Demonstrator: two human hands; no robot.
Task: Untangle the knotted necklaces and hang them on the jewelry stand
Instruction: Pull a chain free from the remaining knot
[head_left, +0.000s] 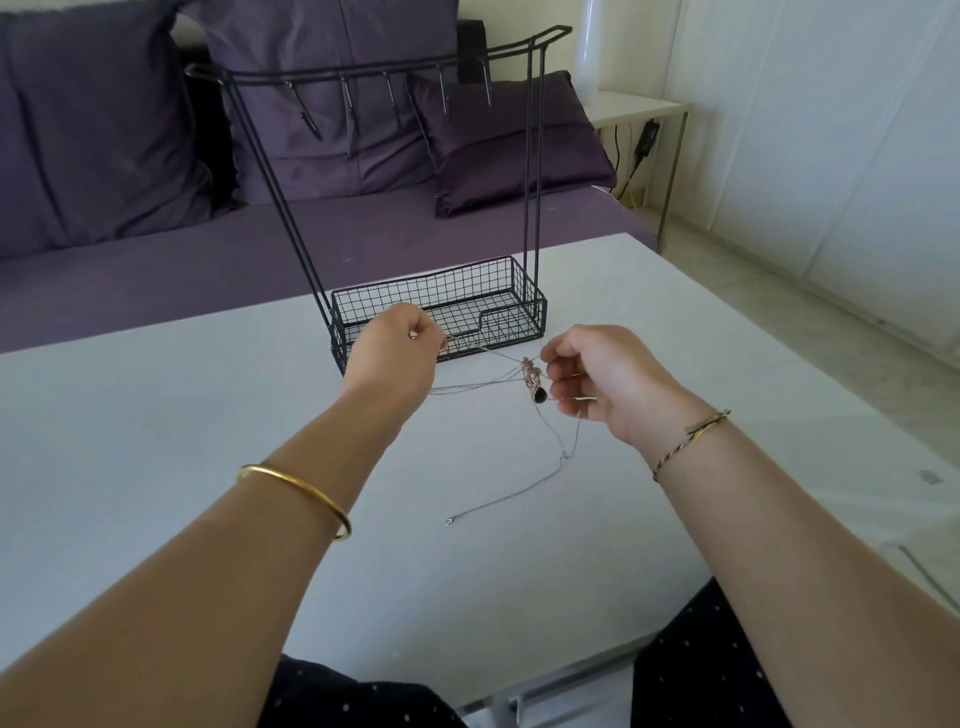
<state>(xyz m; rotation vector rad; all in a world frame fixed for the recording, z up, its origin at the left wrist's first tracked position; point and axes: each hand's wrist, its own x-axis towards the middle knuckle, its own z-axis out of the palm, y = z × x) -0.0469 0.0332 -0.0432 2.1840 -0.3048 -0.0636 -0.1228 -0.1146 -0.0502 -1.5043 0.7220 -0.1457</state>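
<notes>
White table (182, 415), purple sofa (156, 260) with 3 cushions (104, 114) behind it.

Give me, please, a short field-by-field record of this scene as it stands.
Setting: white table, purple sofa behind it
Left hand: pinches taut strands of the knotted necklaces
Right hand: fingers curled on strands right beside the knot
Knot: tangled, between the two hands, with a dark bead at its lower end
Loose chain end: lies on the table, clasp toward the person
Jewelry stand: upright behind the hands, hooks bare
Task state: nothing hung yet
</notes>
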